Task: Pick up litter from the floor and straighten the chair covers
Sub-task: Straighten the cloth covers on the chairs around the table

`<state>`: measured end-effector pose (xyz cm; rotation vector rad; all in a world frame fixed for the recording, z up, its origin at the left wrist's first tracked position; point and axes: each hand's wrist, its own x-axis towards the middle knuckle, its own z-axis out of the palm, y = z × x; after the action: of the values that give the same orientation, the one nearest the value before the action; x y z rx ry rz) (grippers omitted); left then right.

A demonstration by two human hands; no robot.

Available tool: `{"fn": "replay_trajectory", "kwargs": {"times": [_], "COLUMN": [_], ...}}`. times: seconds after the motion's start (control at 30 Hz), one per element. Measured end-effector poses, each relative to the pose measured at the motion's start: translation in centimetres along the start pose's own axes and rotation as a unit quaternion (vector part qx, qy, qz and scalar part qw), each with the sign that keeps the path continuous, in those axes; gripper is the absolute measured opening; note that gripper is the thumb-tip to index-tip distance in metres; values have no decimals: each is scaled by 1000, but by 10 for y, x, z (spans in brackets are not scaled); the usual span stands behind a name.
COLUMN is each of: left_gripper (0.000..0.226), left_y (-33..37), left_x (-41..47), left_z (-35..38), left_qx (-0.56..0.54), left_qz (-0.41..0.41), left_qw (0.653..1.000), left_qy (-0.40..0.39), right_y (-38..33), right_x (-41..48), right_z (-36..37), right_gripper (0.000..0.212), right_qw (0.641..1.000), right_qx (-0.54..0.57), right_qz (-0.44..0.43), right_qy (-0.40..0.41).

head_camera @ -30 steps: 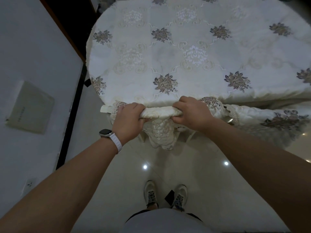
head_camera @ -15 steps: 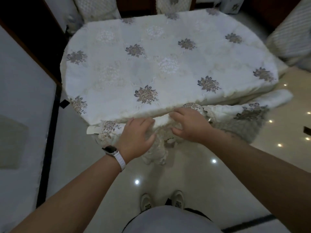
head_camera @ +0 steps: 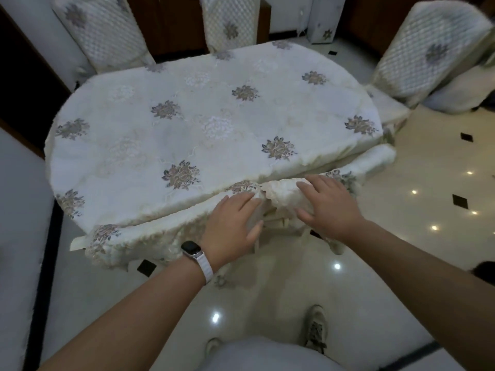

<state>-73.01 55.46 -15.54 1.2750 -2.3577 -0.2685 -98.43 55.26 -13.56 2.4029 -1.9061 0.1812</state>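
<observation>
Viewing through the head camera, I see both hands on the chair cover (head_camera: 150,236), which runs along the near edge of the cloth-covered tabletop (head_camera: 214,116).

Left hand (head_camera: 230,223): fingers (head_camera: 242,203) straight and close together, pressing flat on the fabric.

Right hand (head_camera: 330,207): fingers (head_camera: 310,184) slightly spread over a bunched roll of the cover, thumb against its front.

The chair itself is almost wholly hidden beneath cover and tabletop. Dark diamonds on the floor (head_camera: 428,170) may be tile inlays or litter; I cannot tell. The far chairs (head_camera: 107,30) are blurred and cut off at the top.
</observation>
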Motion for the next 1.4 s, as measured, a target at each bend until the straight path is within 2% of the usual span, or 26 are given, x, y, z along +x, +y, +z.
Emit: {"fn": "replay_trajectory", "kwargs": {"times": [0.4, 0.53, 0.7, 0.9, 1.1, 1.27, 1.4], "left_gripper": [50, 53, 54, 49, 47, 41, 38], "left_y": [116, 136, 127, 102, 86, 70, 72], "left_x": [83, 96, 104, 113, 128, 133, 134], "left_z": [73, 84, 88, 96, 104, 112, 114], "left_qx": [60, 67, 68, 5, 26, 48, 41], "left_qz": [-88, -120, -131, -140, -94, -54, -60], "left_qw": [994, 990, 987, 988, 994, 996, 996], "left_qy": [-30, -39, -71, -57, -51, -60, -58], "right_y": [146, 175, 191, 197, 207, 213, 217], "right_x": [-3, -2, 9, 24, 37, 42, 42], "right_z": [10, 19, 24, 24, 28, 38, 48], "right_gripper": [51, 40, 39, 38, 39, 38, 44], "right_qw": [996, 992, 990, 992, 995, 993, 989], "right_qx": [40, 54, 61, 59, 42, 45, 82], "right_qz": [-84, -116, -123, -107, -91, -113, -117], "right_qy": [-2, 7, 20, 12, -18, 3, 23]}}
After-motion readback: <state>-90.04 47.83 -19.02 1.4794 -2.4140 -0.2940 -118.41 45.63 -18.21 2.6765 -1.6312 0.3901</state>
